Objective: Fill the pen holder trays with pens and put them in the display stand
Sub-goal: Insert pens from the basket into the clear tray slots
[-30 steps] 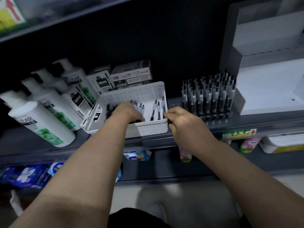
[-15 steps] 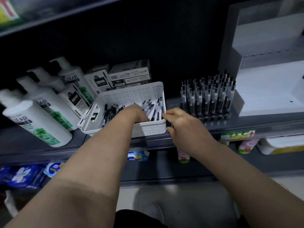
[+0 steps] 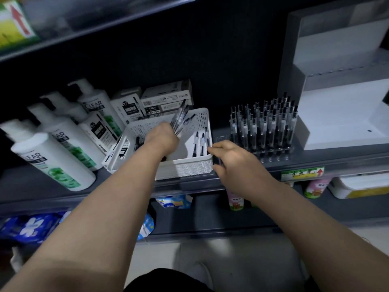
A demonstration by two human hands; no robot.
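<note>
Several pens [image 3: 180, 118] gripped in left hand [image 3: 163, 138]; right hand [image 3: 237, 159] curled beside basket [image 3: 189, 167].

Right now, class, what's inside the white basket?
Three pens lie at the right of the basket; the left hand grips a bunch of pens over it. The forearm hides the middle.
</note>
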